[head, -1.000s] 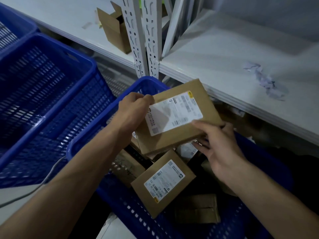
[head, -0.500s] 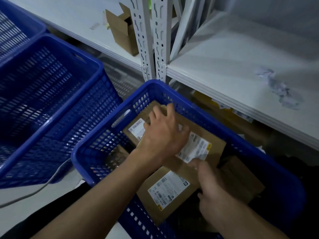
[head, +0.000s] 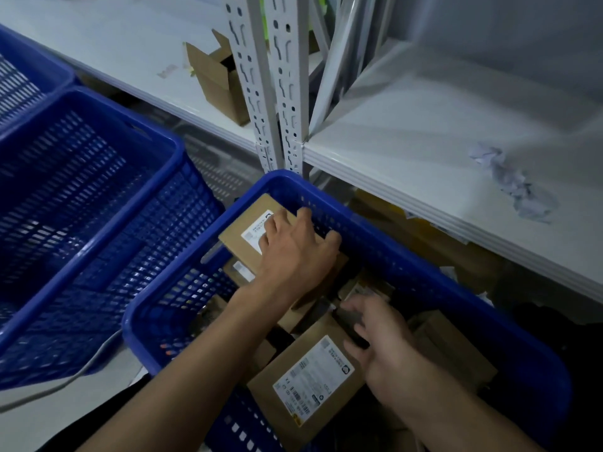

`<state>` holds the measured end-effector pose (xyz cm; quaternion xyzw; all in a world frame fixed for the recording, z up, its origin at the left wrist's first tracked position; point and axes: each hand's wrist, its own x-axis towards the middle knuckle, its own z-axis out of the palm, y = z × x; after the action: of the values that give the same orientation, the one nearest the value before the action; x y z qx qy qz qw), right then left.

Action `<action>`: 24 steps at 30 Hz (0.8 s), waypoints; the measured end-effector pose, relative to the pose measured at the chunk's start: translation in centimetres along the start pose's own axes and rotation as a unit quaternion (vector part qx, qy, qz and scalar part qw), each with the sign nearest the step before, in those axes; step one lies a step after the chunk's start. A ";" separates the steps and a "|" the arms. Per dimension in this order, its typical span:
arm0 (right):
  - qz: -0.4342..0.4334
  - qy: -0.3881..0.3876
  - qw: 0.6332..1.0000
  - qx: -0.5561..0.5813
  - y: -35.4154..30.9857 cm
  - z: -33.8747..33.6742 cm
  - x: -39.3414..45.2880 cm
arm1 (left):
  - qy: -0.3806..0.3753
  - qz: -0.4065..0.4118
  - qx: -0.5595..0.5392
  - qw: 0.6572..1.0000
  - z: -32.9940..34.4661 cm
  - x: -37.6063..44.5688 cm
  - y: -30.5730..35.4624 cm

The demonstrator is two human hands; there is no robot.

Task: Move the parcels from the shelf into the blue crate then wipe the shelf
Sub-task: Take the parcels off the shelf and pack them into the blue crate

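Where the head camera looks down, a blue crate (head: 408,265) sits on the floor just below the white shelf (head: 408,132), and brown parcels lie piled inside it. The left hand (head: 295,252) lies with fingers spread flat on the top parcel (head: 241,228), which lies against the crate's far-left wall, label up, its long axis running from the near right toward the far-left corner and tilted up that way. The right hand (head: 381,340) is lower in the crate, fingers loosely bent over a dark gap between parcels; whether it pinches anything cannot be told. Just beside it lies a labelled parcel (head: 306,383), flat, label up, its long axis running from the near-left wall toward the crate's middle. More parcels (head: 453,347) lie in shadow on the right side. On the shelf rests a crumpled white paper (head: 509,181). An open cardboard box (head: 218,79) stands on the neighbouring shelf bay, behind the slotted uprights (head: 274,93). A second blue crate (head: 91,203) stands left of the first, with nothing visible in it.
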<state>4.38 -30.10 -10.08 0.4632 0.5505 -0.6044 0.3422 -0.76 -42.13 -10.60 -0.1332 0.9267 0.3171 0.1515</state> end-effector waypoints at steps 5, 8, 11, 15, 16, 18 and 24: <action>-0.032 -0.023 0.998 0.040 -0.5 -1.5 0.3 | -0.019 0.030 0.012 0.999 0.5 0.2 -0.6; -0.035 -0.027 0.995 0.090 -1.6 -2.3 0.8 | -0.051 0.024 0.024 0.998 0.7 0.1 -0.6; -0.047 -0.014 0.989 0.143 -2.9 -2.7 1.5 | -0.079 0.030 0.028 0.996 1.2 -0.1 0.3; -0.053 -0.021 0.982 0.182 -3.9 -3.5 1.6 | -0.096 0.041 0.029 0.994 2.5 0.1 0.6; -0.053 -0.027 0.981 0.184 -4.1 -3.8 1.6 | -0.095 0.044 0.032 0.994 2.9 0.2 0.7; -0.052 -0.050 0.981 0.179 -4.4 -4.3 1.2 | -0.092 0.048 0.045 0.994 3.5 0.3 0.7; -0.094 -0.111 0.983 0.112 -5.1 -7.1 -0.3 | -0.122 0.080 0.100 0.984 5.2 0.4 -0.1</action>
<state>1.10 -22.29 -7.78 0.3744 0.4791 -0.7393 0.2893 -0.09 -38.97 -14.69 -0.0030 0.9361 0.2478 0.2498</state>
